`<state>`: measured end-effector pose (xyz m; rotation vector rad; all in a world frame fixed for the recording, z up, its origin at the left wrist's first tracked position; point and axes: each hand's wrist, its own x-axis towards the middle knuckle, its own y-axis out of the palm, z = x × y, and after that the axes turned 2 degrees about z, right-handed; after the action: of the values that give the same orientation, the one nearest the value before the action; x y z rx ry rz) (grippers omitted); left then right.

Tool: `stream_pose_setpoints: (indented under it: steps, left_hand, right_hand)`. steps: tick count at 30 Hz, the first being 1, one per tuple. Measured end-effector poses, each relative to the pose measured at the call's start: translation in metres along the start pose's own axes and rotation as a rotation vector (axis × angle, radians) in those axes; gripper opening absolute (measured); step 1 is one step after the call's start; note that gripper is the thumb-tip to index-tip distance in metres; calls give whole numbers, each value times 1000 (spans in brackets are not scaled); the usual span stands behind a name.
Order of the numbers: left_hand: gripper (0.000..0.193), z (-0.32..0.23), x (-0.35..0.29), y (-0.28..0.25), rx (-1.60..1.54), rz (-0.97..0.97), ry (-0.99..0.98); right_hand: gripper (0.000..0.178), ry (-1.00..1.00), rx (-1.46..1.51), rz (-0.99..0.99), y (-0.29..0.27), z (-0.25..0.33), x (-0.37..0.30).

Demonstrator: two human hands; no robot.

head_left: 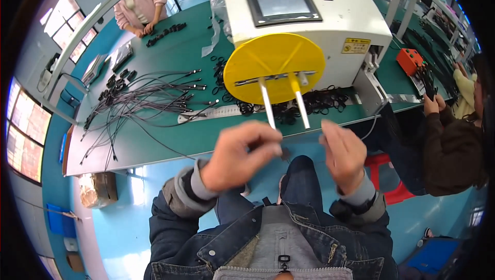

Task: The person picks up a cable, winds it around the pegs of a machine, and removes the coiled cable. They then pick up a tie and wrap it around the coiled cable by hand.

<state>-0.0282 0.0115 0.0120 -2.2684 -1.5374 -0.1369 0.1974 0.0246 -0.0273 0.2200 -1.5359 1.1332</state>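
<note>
My left hand [240, 156] is raised in front of the table's near edge, its fingers curved and the thumb a little apart from them. Nothing shows between them. My right hand [344, 152] is up on the other side with loosely stretched fingers, slightly blurred and also holding nothing I can see. Between and just beyond both hands, two metal rods [302, 105] stick out toward me from a yellow disc [276, 61]. That disc is on the front of a white machine [330, 27] with a small screen [283, 6]. Neither hand touches the rods.
Grey cables [149, 94] lie spread on the green table [196, 35] at the left, near a metal ruler [214, 113]. Black loops [325, 100] lie beneath the disc. One person [142, 4] is across the table; another [454, 146] is at the right, near a red stool [394, 192].
</note>
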Motion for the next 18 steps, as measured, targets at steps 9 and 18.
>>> stream_pose_setpoints:
  steps: [9, 18]
  left_hand:
    - [9, 47, 64, 0, 275, -355, 89]
    - [7, 61, 85, 2, 246, -404, 89]
  right_hand:
    - [17, 183, 143, -217, 78, -56, 16]
    - [15, 296, 114, -277, 108, -79, 22]
